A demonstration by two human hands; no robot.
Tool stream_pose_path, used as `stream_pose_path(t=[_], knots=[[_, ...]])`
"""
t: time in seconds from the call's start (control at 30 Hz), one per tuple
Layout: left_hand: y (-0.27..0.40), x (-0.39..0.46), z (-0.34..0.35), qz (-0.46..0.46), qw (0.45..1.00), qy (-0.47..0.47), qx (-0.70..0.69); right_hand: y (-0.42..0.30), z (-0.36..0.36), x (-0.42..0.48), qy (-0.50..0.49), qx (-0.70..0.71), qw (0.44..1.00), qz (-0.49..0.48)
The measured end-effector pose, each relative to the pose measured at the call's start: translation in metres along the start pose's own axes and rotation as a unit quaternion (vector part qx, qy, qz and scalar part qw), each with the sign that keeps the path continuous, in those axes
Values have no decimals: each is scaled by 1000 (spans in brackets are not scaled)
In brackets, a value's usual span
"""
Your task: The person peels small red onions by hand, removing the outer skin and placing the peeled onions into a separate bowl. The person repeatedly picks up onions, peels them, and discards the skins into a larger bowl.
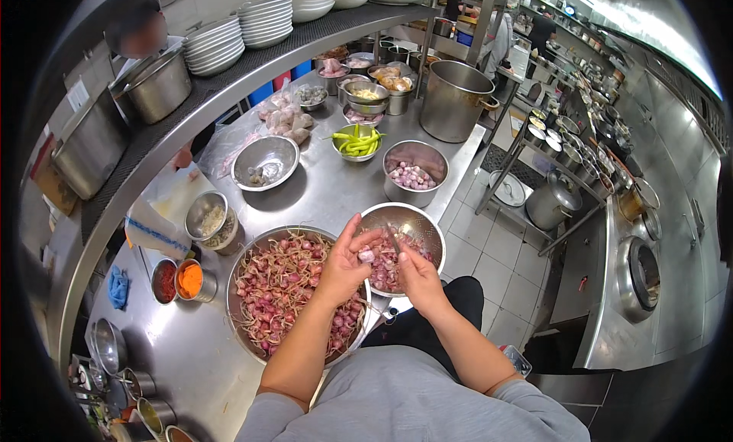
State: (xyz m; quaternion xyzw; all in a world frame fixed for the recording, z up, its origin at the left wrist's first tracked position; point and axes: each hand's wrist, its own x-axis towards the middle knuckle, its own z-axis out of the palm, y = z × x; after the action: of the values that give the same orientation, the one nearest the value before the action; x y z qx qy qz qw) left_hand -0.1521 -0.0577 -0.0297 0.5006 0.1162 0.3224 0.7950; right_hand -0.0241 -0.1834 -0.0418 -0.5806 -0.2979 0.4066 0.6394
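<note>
My left hand (343,264) holds a pale, peeled shallot (366,255) between thumb and fingers, with the other fingers spread upward. In my right hand (421,278) is a small knife (393,237), its blade pointing up and away from me. Both hands are over a steel colander (433,231) in which reddish skins and bits of shallot lie. To the left stands a wide steel bowl (236,304) heaped with unpeeled red shallots (286,281) with dry roots and stems. Beyond the colander a deep steel pot (415,195) contains peeled shallots (411,176).
A bowl of green chillies (358,143) and a steel bowl (265,155) with a few grey pieces stand farther back. A tall stockpot (455,104) is near the table's right end. An overhead shelf (223,87) carries stacked plates. Other people are in the background.
</note>
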Motion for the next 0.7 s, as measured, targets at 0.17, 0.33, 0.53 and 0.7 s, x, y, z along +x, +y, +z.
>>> stream_pose_path(t=[0.17, 0.33, 0.53, 0.7], knots=[[-13, 3, -13, 32, 998, 49, 35, 4, -5, 5, 37, 21, 998, 50], [-5, 10, 0, 150, 977, 133, 77, 56, -35, 18, 53, -203, 976, -62], [8, 10, 9, 227, 944, 214, 111, 31, -33, 10, 45, -74, 994, -69], [25, 49, 25, 228, 955, 168, 88, 13, -31, -1, -11, -349, 934, -73]])
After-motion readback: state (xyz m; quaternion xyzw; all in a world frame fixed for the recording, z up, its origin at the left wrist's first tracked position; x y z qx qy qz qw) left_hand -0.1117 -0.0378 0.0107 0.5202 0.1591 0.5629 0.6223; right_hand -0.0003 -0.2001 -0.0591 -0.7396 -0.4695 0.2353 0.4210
